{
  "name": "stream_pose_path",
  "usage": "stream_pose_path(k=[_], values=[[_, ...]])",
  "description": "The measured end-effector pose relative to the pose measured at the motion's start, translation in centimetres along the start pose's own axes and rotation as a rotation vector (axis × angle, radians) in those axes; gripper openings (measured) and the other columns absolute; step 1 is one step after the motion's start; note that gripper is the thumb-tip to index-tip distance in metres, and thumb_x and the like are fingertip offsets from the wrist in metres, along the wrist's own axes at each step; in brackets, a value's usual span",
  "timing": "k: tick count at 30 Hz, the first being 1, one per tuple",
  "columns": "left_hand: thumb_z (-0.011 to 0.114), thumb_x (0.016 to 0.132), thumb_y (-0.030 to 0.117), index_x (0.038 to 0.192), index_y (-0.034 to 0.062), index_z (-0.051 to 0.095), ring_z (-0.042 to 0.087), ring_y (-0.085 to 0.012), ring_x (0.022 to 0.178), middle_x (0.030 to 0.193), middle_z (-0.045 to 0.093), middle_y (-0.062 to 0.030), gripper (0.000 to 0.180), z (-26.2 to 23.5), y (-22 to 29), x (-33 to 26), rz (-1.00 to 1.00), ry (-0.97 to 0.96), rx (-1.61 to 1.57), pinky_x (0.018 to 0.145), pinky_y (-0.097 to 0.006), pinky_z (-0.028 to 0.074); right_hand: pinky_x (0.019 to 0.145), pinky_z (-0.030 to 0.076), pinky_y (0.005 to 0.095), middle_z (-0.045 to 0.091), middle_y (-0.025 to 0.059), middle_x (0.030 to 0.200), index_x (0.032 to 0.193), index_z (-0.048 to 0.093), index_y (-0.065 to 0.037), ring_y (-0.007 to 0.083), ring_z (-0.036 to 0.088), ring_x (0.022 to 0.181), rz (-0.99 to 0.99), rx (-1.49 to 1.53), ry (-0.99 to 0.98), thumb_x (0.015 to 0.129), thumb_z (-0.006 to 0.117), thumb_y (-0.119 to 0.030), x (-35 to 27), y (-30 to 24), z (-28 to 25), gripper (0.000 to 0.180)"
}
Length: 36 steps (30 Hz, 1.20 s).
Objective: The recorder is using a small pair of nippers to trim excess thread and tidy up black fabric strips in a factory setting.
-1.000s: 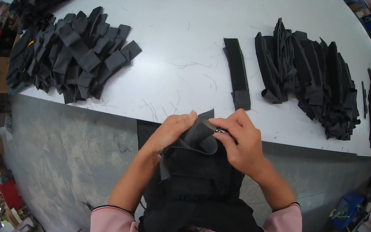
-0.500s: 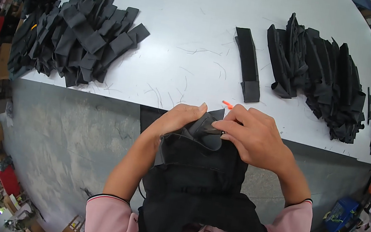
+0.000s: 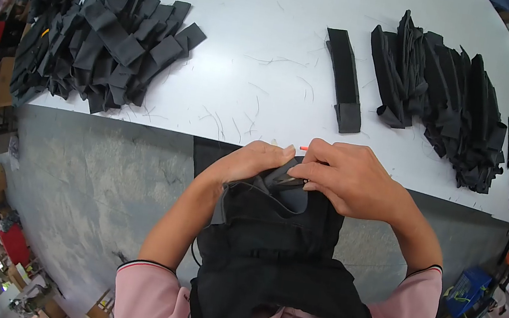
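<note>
Drawn slightly nearer since a moment ago, left hand and right hand pinch the black fabric piece taut at the near edge of the white table.

Pink sleeves, dark-piped cuffs, black apron, bare forearms

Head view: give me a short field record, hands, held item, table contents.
left hand: grips the top edge of the black fabric piece
right hand: pinches the same edge, touching the left hand
held item: black fabric piece, hangs down toward the lap
table: white, loose threads on it
left pile: black fabric strips, heaped
right pile: black fabric pieces, heaped
single strip: lies alone between the piles
</note>
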State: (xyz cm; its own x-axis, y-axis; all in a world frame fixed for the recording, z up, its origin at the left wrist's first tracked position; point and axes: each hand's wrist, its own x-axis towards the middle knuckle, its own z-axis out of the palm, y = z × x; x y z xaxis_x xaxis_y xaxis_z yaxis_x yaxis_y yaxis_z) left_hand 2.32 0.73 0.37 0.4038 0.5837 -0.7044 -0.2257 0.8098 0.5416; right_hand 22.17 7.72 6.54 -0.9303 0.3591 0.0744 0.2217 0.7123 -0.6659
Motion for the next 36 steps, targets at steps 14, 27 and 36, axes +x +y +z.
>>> stream_pose_path(k=[14,27,36], values=[[0.053,0.093,0.04,0.087,-0.0025,0.066,0.051,-0.0062,0.068,0.079,0.062,-0.0013,0.044,0.7,0.0,-0.3,0.038,0.07,0.077,0.062,-0.022,0.044,0.061,0.045,0.0295,0.056,0.008,0.084,0.1,0.065,-0.008,0.0231,0.056,0.07,0.17,0.228,0.152,0.072,0.066,-0.001,-1.1,0.0,0.7,0.028],[0.055,0.083,0.0,0.125,0.0042,0.041,0.05,-0.0113,0.094,0.105,0.053,-0.0064,0.044,3.3,-1.4,0.5,0.718,0.418,-0.015,0.08,-0.024,0.042,0.051,0.041,0.0228,0.056,0.0068,0.066,0.096,0.062,0.002,0.0127,0.051,0.051,0.472,0.402,0.488,0.085,0.056,0.001,-1.9,0.5,6.5,0.013],[0.059,0.073,-0.001,0.117,0.0005,0.042,0.05,-0.0102,0.091,0.101,0.052,-0.0056,0.048,3.7,-2.1,0.3,0.559,0.341,-0.273,0.08,-0.024,0.042,0.052,0.039,0.0191,0.055,0.0025,0.071,0.1,0.061,0.001,0.0069,0.05,0.058,0.531,0.717,0.75,0.081,0.061,0.0,0.8,1.0,6.6,0.019]])
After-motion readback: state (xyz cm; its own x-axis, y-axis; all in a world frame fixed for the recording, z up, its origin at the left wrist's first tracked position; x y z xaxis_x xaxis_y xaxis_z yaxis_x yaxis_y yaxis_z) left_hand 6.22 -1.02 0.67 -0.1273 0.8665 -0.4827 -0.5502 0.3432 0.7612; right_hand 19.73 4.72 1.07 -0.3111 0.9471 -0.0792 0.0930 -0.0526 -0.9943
